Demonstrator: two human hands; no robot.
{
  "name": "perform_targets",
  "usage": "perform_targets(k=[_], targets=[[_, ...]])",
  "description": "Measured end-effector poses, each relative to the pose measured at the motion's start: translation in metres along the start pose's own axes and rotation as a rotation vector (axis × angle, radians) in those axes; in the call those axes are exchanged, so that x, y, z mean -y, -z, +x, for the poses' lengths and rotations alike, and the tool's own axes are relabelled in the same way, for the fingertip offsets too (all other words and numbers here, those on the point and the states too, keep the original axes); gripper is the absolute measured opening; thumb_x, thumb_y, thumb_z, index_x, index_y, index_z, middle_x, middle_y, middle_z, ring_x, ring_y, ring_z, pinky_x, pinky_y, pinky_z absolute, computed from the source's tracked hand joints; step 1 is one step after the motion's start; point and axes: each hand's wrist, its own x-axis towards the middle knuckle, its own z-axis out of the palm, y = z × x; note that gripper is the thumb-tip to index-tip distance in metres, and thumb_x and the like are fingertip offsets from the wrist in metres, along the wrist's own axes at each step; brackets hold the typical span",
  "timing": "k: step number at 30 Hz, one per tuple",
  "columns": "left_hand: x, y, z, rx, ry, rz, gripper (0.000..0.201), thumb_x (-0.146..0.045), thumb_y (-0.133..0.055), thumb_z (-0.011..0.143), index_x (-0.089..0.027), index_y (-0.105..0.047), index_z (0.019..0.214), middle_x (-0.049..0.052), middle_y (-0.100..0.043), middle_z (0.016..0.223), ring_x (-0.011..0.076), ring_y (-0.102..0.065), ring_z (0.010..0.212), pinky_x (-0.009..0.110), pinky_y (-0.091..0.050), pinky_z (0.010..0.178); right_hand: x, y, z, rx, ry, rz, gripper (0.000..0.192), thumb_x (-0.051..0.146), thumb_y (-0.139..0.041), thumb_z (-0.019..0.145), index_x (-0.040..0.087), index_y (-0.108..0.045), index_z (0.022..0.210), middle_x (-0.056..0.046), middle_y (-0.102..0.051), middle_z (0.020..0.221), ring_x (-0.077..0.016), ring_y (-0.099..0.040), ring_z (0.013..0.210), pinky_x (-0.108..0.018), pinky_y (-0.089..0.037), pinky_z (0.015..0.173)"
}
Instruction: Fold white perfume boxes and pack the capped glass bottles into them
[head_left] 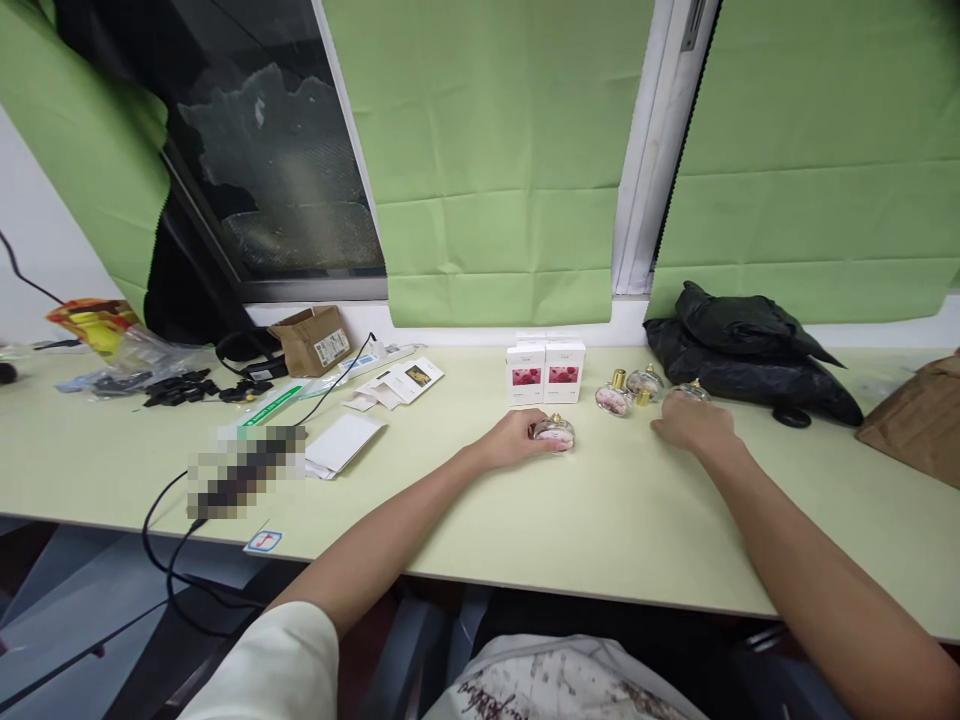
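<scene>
My left hand (517, 438) is closed around a round glass perfume bottle (555, 436) with a pinkish label and gold neck, low over the table in front of two boxes. Farther right, my right hand (694, 425) grips another perfume bottle (690, 389), whose gold top shows above the knuckles; the back of the hand hides its lower part. Between the hands, behind them, stand a perfume bottle with a tall gold top (614, 397) and one more bottle (645, 380). A small gold cap (643, 398) appears beside them. White boxes with pink flower pictures (544, 374) stand upright behind my left hand.
Black plastic bags (750, 350) and a black ring-shaped roll (791, 416) lie at the back right, near a brown cardboard box (919, 420). Leftward are flattened white cartons (346, 443), an open cardboard box (311, 340), cables and small black parts (180, 388).
</scene>
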Motion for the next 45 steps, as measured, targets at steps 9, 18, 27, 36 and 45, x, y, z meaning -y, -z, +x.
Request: perform_targets(k=[9, 18, 27, 36, 45], targets=[[0.001, 0.000, 0.001, -0.005, 0.006, 0.002, 0.060, -0.075, -0.076, 0.074, -0.018, -0.061, 0.079, -0.001, -0.053, 0.075, 0.0145, -0.044, 0.069, 0.028, -0.031, 0.062, 0.003, 0.008, -0.007, 0.093, 0.046, -0.067, 0.044, 0.013, -0.053, 0.095, 0.004, -0.068, 0.135, -0.029, -0.066, 0.138, -0.0384, -0.068, 0.124, -0.046, -0.056, 0.095], [0.000, 0.000, 0.000, 0.012, 0.011, 0.001, 0.057, -0.072, -0.077, 0.076, -0.017, -0.064, 0.084, 0.000, -0.057, 0.078, 0.0153, -0.047, 0.071, 0.028, -0.032, 0.062, 0.002, 0.007, -0.006, 0.127, 0.050, -0.068, 0.039, 0.012, -0.058, 0.092, 0.006, -0.073, 0.128, -0.029, -0.069, 0.132, -0.0383, -0.068, 0.124, -0.047, -0.055, 0.096], [-0.001, 0.000, 0.000, 0.004, 0.003, 0.017, 0.058, -0.074, -0.075, 0.077, -0.018, -0.062, 0.081, 0.000, -0.055, 0.076, 0.0151, -0.046, 0.070, 0.028, -0.031, 0.062, 0.008, 0.004, -0.004, 0.116, 0.103, -0.041, 0.034, 0.022, -0.058, 0.098, 0.008, -0.072, 0.125, -0.027, -0.069, 0.133, -0.0376, -0.068, 0.122, -0.045, -0.054, 0.094], [-0.002, 0.001, 0.000, -0.011, -0.001, 0.025, 0.057, -0.073, -0.075, 0.077, -0.019, -0.057, 0.077, -0.001, -0.053, 0.075, 0.0147, -0.044, 0.070, 0.029, -0.031, 0.062, 0.018, 0.000, -0.005, 0.089, 0.167, -0.020, 0.032, 0.027, -0.056, 0.100, 0.010, -0.070, 0.124, -0.025, -0.069, 0.131, -0.0351, -0.070, 0.117, -0.041, -0.053, 0.090], [-0.006, 0.002, -0.001, -0.005, 0.005, 0.015, 0.057, -0.073, -0.075, 0.077, -0.018, -0.058, 0.077, -0.001, -0.051, 0.074, 0.0146, -0.043, 0.069, 0.029, -0.030, 0.061, 0.014, 0.004, -0.009, 0.109, 0.196, -0.060, 0.030, 0.017, -0.051, 0.100, 0.009, -0.070, 0.122, -0.023, -0.071, 0.129, -0.0339, -0.070, 0.118, -0.039, -0.052, 0.091]])
